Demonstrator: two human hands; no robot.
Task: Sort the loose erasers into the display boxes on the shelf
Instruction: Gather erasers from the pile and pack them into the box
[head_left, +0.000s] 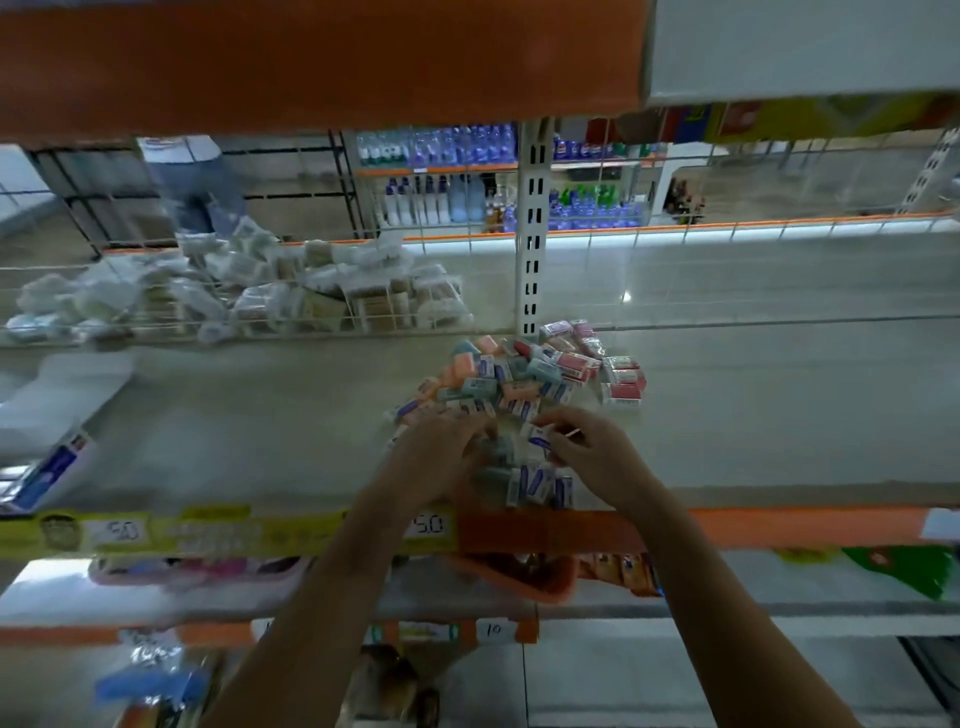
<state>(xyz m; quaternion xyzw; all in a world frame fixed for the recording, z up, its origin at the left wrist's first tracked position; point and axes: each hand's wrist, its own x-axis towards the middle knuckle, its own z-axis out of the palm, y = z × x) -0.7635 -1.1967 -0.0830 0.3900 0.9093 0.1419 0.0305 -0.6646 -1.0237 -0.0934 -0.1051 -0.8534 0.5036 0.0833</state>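
A heap of loose erasers (514, 376) in pink, teal and white sleeves lies on the pale shelf (260, 431). Red-and-white display boxes (621, 387) stand at the heap's right edge. Near the shelf's front edge a row of erasers (540, 486) stands upright with blue-printed sleeves. My left hand (439, 452) lies over the erasers at the near side of the heap, fingers bent down among them; the blur hides whether it holds one. My right hand (589, 447) pinches a white eraser with a blue sleeve (537, 436) between thumb and fingertips, just above the upright row.
A wire basket (234, 306) of white and tan packets sits at the back left. A white slotted upright (531, 228) rises behind the heap. A white-and-blue box (49, 462) lies at the left. The orange price rail (727, 527) marks the shelf's front edge, with more goods below.
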